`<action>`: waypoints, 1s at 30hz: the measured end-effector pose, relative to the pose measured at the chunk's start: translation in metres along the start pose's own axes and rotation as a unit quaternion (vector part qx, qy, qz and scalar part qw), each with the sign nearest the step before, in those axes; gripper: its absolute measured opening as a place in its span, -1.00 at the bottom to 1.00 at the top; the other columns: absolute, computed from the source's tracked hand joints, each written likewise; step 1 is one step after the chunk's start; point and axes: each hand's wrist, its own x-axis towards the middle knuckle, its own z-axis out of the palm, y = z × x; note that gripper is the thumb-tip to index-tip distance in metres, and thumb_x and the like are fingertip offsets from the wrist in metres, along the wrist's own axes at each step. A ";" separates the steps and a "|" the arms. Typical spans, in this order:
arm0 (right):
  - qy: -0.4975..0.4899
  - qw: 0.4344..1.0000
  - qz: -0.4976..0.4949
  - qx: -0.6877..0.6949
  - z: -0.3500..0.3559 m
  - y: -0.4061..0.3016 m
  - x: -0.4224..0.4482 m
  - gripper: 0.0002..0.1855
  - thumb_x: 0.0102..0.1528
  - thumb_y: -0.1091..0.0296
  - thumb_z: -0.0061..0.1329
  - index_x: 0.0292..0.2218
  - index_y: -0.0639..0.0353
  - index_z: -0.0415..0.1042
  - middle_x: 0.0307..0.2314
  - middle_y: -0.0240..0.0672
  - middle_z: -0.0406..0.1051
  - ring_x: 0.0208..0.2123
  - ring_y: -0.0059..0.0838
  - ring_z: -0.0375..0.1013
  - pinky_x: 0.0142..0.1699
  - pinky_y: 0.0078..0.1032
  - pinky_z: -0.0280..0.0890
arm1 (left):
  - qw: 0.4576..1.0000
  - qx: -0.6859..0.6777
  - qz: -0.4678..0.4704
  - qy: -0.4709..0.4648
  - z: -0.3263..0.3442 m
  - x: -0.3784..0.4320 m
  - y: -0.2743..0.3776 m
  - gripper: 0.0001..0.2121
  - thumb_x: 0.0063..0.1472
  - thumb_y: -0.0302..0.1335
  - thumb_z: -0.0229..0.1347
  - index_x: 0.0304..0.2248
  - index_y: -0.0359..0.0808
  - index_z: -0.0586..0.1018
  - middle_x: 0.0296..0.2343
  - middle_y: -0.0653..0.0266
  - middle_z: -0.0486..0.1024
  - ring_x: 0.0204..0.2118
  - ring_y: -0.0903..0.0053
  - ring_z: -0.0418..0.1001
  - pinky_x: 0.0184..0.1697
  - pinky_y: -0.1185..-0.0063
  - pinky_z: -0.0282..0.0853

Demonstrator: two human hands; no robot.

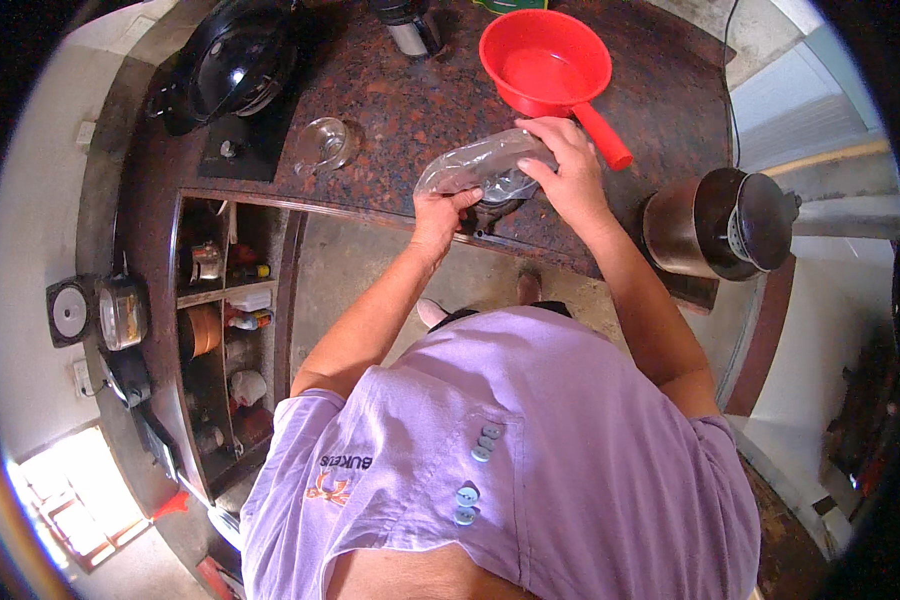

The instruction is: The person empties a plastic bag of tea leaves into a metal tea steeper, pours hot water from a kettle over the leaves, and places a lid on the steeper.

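Note:
Between my hands is a clear plastic bag (487, 159), stretched out over the front edge of the speckled stone counter (412, 112). My left hand (439, 217) grips its lower left end, thumb on top. The fingers of my right hand (570, 169) are curled on its right end. A small dark object (493, 217) sits under the bag, partly hidden, so its kind is unclear. Just beyond my right hand lies a red plastic dipper (547, 64), its handle pointing towards me. A glass cup (326, 144) stands to the left on the counter.
A black wok (240, 64) sits on a stove (244, 146) at the back left. A metal flask-like container (412, 34) stands at the back. To the right is a large brown pot (682, 225) with a dark lid (765, 221). Open shelves (229, 296) hold kitchen items below left.

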 end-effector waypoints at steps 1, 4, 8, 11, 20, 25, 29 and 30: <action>0.007 1.000 -0.002 -0.028 -0.006 0.000 -0.003 -0.54 -0.03 0.42 0.13 -0.04 0.12 0.46 -0.13 -0.25 0.42 -0.04 -0.19 0.38 0.05 -0.29 0.24 | 1.000 -0.001 0.000 0.007 0.001 -0.001 0.000 -0.80 0.01 -0.58 0.32 -0.32 -0.29 0.61 -0.50 0.43 0.54 -0.62 0.72 0.33 -0.63 0.70 0.21; 0.046 0.997 0.034 -0.060 -0.009 0.018 -0.019 -0.48 -0.03 0.41 0.14 0.01 0.08 0.42 -0.11 -0.22 0.41 -0.05 -0.15 0.38 0.02 -0.27 0.26 | 1.000 -0.007 0.005 0.026 0.005 -0.003 0.004 -0.80 0.00 -0.57 0.32 -0.33 -0.31 0.62 -0.52 0.41 0.54 -0.63 0.70 0.33 -0.64 0.69 0.20; 0.037 0.978 0.202 -0.043 0.005 0.026 -0.039 -0.57 0.03 0.32 0.13 -0.04 0.10 0.44 -0.20 -0.21 0.45 -0.18 -0.14 0.47 -0.12 -0.29 0.34 | 0.999 -0.026 -0.012 0.026 0.001 0.000 -0.008 -0.84 0.02 -0.56 0.32 -0.36 -0.33 0.63 -0.55 0.38 0.53 -0.65 0.66 0.35 -0.66 0.66 0.19; 0.045 0.966 0.255 0.024 0.008 0.020 -0.044 -0.68 0.05 0.27 0.13 -0.14 0.09 0.50 -0.37 -0.25 0.50 -0.31 -0.16 0.51 -0.21 -0.29 0.35 | 0.997 -0.052 -0.034 0.042 0.003 -0.006 -0.003 -0.86 0.05 -0.56 0.30 -0.35 -0.33 0.64 -0.56 0.38 0.51 -0.65 0.65 0.34 -0.65 0.64 0.18; -0.131 0.851 0.385 0.331 0.029 -0.001 -0.063 -0.69 0.01 0.32 0.16 -0.24 0.34 0.52 -0.57 -0.25 0.46 -0.71 -0.50 0.39 -0.65 -0.54 0.18 | 0.992 -0.115 -0.043 0.016 -0.002 -0.004 0.004 -0.83 0.10 -0.58 0.25 -0.27 -0.38 0.61 -0.57 0.35 0.50 -0.63 0.62 0.39 -0.63 0.62 0.23; -0.125 0.785 0.483 0.367 0.038 -0.030 -0.040 -0.64 0.01 0.30 0.18 -0.19 0.29 0.46 -0.59 -0.29 0.43 -0.76 -0.52 0.35 -0.68 -0.58 0.01 | 0.988 -0.145 -0.062 -0.003 -0.003 -0.006 0.012 -0.84 0.11 -0.59 0.23 -0.28 -0.41 0.60 -0.54 0.30 0.53 -0.61 0.60 0.43 -0.62 0.63 0.27; -0.064 0.799 0.466 0.374 0.051 -0.032 -0.032 -0.80 0.05 0.38 0.13 -0.31 0.29 0.45 -0.61 -0.28 0.42 -0.76 -0.51 0.35 -0.70 -0.57 0.04 | 0.985 -0.153 -0.068 -0.041 -0.003 -0.010 0.013 -0.79 0.12 -0.60 0.21 -0.22 -0.44 0.57 -0.50 0.26 0.55 -0.59 0.59 0.45 -0.60 0.63 0.29; -0.052 0.805 0.460 0.371 0.054 -0.029 -0.031 -0.82 0.05 0.41 0.11 -0.31 0.29 0.46 -0.61 -0.29 0.42 -0.76 -0.51 0.35 -0.70 -0.57 0.05 | 0.984 -0.152 -0.076 -0.047 -0.002 -0.011 0.013 -0.77 0.12 -0.61 0.21 -0.20 -0.44 0.56 -0.49 0.26 0.55 -0.58 0.59 0.45 -0.59 0.63 0.29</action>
